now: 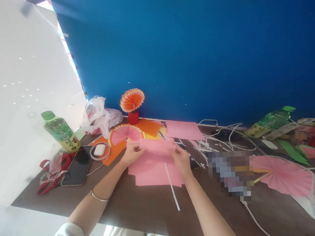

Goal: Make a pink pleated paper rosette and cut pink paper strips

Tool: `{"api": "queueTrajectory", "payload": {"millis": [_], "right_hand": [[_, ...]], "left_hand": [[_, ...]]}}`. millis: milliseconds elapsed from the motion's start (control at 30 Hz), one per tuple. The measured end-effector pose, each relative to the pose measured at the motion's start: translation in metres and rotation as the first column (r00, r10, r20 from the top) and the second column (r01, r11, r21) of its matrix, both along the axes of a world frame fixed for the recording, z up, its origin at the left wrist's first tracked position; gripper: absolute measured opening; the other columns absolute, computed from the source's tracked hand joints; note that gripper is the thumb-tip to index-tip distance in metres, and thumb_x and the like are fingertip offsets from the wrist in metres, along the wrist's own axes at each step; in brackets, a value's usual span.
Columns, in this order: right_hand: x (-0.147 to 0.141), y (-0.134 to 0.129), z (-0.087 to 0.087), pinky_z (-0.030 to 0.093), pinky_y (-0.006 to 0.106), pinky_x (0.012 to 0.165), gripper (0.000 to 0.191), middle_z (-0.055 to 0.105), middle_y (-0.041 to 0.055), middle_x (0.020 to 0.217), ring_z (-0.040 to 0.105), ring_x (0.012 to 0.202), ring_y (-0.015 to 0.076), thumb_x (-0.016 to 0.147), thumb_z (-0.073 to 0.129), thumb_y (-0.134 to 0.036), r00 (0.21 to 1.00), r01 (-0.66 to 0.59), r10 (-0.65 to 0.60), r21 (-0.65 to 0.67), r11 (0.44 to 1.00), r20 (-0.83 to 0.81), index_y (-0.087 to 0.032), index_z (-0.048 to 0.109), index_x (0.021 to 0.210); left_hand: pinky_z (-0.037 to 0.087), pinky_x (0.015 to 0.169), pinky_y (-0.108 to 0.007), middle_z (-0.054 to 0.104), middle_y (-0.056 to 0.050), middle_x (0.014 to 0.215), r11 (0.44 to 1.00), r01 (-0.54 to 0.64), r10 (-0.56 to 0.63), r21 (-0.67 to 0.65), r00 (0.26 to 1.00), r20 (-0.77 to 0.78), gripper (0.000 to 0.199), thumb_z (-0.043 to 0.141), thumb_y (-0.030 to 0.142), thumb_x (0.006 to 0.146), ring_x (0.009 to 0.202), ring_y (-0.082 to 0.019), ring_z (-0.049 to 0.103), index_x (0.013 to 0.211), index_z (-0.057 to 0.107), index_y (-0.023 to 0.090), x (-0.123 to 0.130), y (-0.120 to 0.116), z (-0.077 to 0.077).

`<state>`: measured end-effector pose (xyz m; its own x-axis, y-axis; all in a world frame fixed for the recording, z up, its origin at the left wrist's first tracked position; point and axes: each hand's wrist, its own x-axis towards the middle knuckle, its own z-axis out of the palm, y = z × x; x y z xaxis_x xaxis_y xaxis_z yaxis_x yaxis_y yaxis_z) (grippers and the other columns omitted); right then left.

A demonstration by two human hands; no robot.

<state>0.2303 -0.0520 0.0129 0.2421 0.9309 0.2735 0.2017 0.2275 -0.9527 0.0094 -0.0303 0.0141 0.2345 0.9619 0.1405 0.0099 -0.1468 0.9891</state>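
Head view: the left hand [133,153] and right hand [182,159] pinch the 2 ends of 1 long pink paper piece [157,146], neither hand nearer; it runs left to right, over the far part of flat pink paper sheets [152,174]

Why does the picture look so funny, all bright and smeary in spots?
Head view: bright light washes out the white surface at left; the blue wall is darker in its top corners; the right-hand bottle looks stretched and tilted near the edge; blocky squares hide something beside the pink paper fan; the label on the left bottle is too soft to read clearly.
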Motion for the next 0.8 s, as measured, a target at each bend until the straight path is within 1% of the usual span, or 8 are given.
{"api": "queueTrajectory", "payload": {"millis": [133,267,367,433,533,633,700,800], "right_hand": [[-0.008,-0.004,0.001,0.048,0.036,0.077,0.027,0.066,0.0043,0.078,0.060,0.079,0.0207,0.067,0.065,-0.040,1.000,0.029,-0.029,-0.007,1.000,0.011,-0.016,0.064,0.078],[-0.013,-0.005,0.004,0.049,0.035,0.076,0.042,0.066,0.0046,0.082,0.063,0.080,0.0195,0.063,0.070,-0.035,0.987,0.083,-0.079,0.022,0.996,-0.137,-0.018,0.056,0.099],[-0.012,-0.003,0.002,0.049,0.034,0.077,0.038,0.068,0.0055,0.084,0.064,0.082,0.0196,0.063,0.071,-0.033,0.975,0.079,-0.087,-0.046,0.996,-0.204,-0.018,0.058,0.095],[-0.010,0.000,-0.001,0.049,0.034,0.078,0.029,0.068,0.0062,0.085,0.064,0.084,0.0199,0.062,0.071,-0.033,0.968,0.075,-0.091,-0.074,0.994,-0.236,-0.017,0.060,0.085],[-0.008,0.003,-0.006,0.049,0.033,0.078,0.026,0.068,0.0060,0.086,0.064,0.085,0.0200,0.062,0.071,-0.032,0.956,0.070,-0.092,-0.086,0.994,-0.278,-0.017,0.060,0.081],[-0.009,0.003,-0.006,0.049,0.033,0.079,0.026,0.069,0.0057,0.086,0.063,0.086,0.0200,0.060,0.072,-0.031,0.949,0.066,-0.094,-0.101,0.993,-0.301,-0.017,0.060,0.080],[-0.010,0.002,-0.006,0.048,0.034,0.080,0.026,0.069,0.0058,0.085,0.063,0.086,0.0202,0.060,0.072,-0.030,0.946,0.064,-0.095,-0.110,0.992,-0.309,-0.017,0.060,0.079],[-0.010,0.003,-0.005,0.048,0.034,0.080,0.025,0.069,0.0056,0.085,0.063,0.086,0.0201,0.059,0.073,-0.030,0.945,0.060,-0.090,-0.103,0.993,-0.315,-0.017,0.061,0.078]], "left_hand": [[0.041,0.063,-0.023,0.056,0.000,0.070,0.992,-0.125,0.123,0.029,0.991,0.047,0.026,0.067,0.039,0.065,0.067,-0.012,0.052,0.073,0.058,0.015,0.007,0.001,-0.001],[0.032,0.049,-0.018,0.043,0.009,0.053,0.981,-0.190,0.193,-0.036,0.973,0.129,0.033,0.066,0.038,0.067,0.047,-0.006,0.040,0.090,0.050,0.020,0.014,0.001,-0.006],[0.029,0.047,-0.018,0.040,0.010,0.048,0.981,-0.184,0.190,-0.055,0.975,0.119,0.041,0.066,0.037,0.067,0.043,-0.006,0.038,0.101,0.048,0.020,0.014,0.000,-0.006],[0.030,0.048,-0.019,0.044,0.008,0.051,0.984,-0.171,0.176,-0.051,0.980,0.098,0.038,0.066,0.037,0.067,0.046,-0.007,0.041,0.098,0.052,0.018,0.013,0.000,-0.004],[0.033,0.050,-0.020,0.048,0.004,0.056,0.983,-0.178,0.181,-0.033,0.979,0.090,0.029,0.066,0.040,0.066,0.051,-0.008,0.045,0.080,0.058,0.016,0.012,0.001,-0.004],[0.030,0.048,-0.019,0.041,0.005,0.052,0.976,-0.218,0.219,-0.022,0.973,0.079,0.032,0.066,0.042,0.064,0.049,-0.007,0.040,0.059,0.049,0.016,0.012,0.002,-0.005],[0.028,0.046,-0.019,0.037,0.006,0.050,0.972,-0.235,0.236,-0.024,0.969,0.068,0.036,0.067,0.042,0.063,0.047,-0.006,0.036,0.054,0.043,0.016,0.012,0.003,-0.006],[0.030,0.047,-0.019,0.039,0.005,0.050,0.970,-0.240,0.242,-0.030,0.968,0.063,0.035,0.067,0.042,0.063,0.049,-0.007,0.039,0.055,0.045,0.016,0.011,0.003,-0.007]]}}
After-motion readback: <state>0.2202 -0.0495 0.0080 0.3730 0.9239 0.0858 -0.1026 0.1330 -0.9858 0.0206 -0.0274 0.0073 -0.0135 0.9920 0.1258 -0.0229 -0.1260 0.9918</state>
